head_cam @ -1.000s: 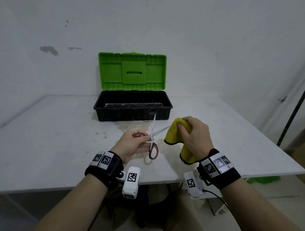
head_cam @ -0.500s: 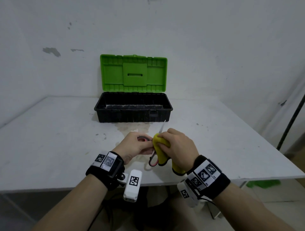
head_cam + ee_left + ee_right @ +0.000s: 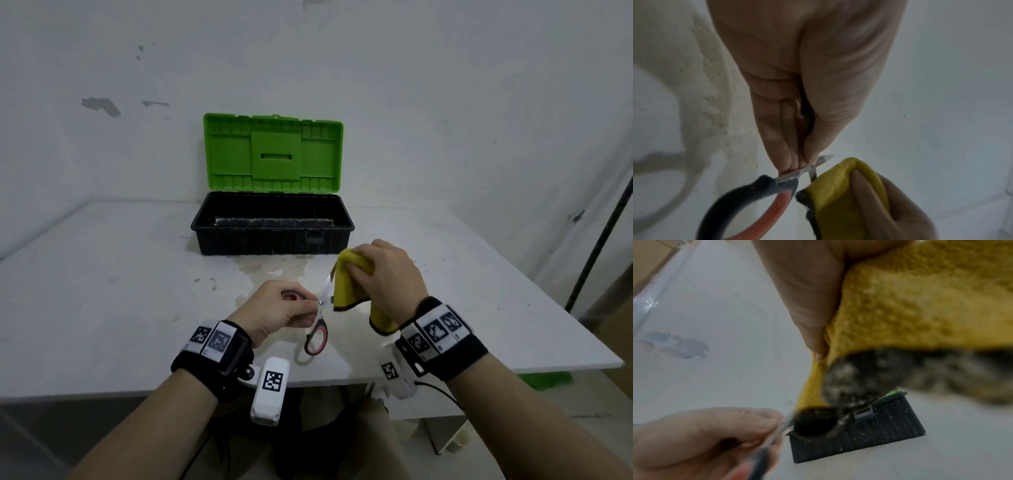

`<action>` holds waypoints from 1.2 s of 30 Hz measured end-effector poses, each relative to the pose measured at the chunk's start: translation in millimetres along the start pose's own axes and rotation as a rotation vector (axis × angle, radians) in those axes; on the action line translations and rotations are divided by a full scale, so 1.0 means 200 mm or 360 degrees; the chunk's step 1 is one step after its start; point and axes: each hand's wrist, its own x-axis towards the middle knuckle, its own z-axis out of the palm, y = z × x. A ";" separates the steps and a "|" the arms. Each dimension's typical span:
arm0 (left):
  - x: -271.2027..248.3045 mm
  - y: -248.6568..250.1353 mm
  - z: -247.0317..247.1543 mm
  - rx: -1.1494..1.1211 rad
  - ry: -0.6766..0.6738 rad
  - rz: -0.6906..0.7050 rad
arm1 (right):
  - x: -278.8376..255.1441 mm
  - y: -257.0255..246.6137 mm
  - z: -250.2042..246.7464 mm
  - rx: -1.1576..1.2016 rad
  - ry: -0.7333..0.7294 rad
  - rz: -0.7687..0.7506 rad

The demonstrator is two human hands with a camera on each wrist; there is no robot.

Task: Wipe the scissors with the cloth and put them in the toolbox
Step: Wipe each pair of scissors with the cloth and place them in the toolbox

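Note:
My left hand (image 3: 277, 310) pinches the scissors (image 3: 318, 327) near their pivot, above the table's front middle. The scissors have black and red handles (image 3: 748, 199) and their blades are spread apart. My right hand (image 3: 383, 274) grips a folded yellow cloth (image 3: 346, 284) wrapped round the upper blade, whose tip is hidden inside the fold. In the left wrist view the cloth (image 3: 840, 185) covers one blade right beside the pivot. The black toolbox (image 3: 272, 236) stands behind the hands with its green lid (image 3: 274, 154) raised upright.
The white table (image 3: 102, 274) carries a pale stain (image 3: 274, 270) just in front of the toolbox. Its front edge runs close under my wrists. A dark pole (image 3: 599, 236) leans at the far right, beyond the table's right edge.
My right hand has slid the cloth up and away along the blade, from beside the handles to the blade's far end. The left hand keeps its hold on the scissors.

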 end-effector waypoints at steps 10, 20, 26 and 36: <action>-0.01 0.00 0.03 0.0073 -0.0033 0.0153 | -0.07 -0.06 0.08 -0.0110 -0.0140 -0.0194; -0.02 0.01 0.01 -0.0040 0.0033 0.0058 | -0.08 -0.06 0.03 0.0003 -0.0035 -0.0143; -0.02 0.01 0.04 0.0026 -0.0044 0.0098 | -0.11 -0.07 0.09 -0.0090 -0.0125 -0.0187; -0.01 0.00 0.00 -0.0025 0.0083 0.0038 | 0.00 -0.01 0.00 0.0068 0.0078 -0.0004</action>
